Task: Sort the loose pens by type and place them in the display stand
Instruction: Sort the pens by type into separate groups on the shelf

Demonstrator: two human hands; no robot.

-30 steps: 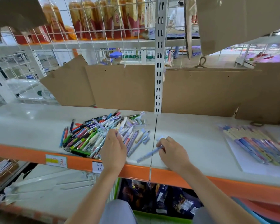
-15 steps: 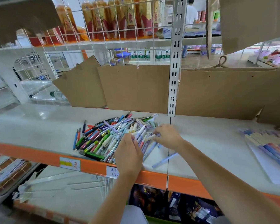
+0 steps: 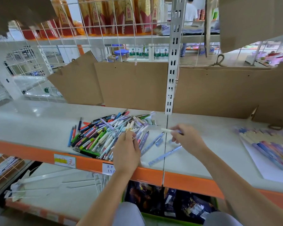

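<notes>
so the pile of loose pens [image 3: 104, 136] sits on the white shelf [image 3: 31, 128], toward the front edge and left of the seam where the two shelf boards meet, all colours jumbled together, greens and pinks and blues and a lot of pale ones. The left hand [image 3: 127, 152] is at the right end of the pile, fingers curled with the grip pinching a thin pale pen [image 3: 138, 133] out of the heap. The right hand [image 3: 186, 139] is up just right of the seam, its grip closed on a white-capped pen [image 3: 167, 130] that sticks out to the left, a bit blurry so can't say much about the type. Between the two hands a couple of light blue pens lie apart from the pile: one light blue pen [image 3: 165, 154] slanted across the seam near the front edge, another blue pen [image 3: 153, 141] just right of the left hand. Way over at the right end of the shelf there's a row of sorted pens [image 3: 268, 144] lying side by side on a white sheet [image 3: 260, 167]. Brown cardboard [image 3: 131, 85] stands along the back edge, a white slotted upright [image 3: 171, 62] comes down in the middle, and orange price labels [image 3: 64, 160] run on the front rail
</notes>
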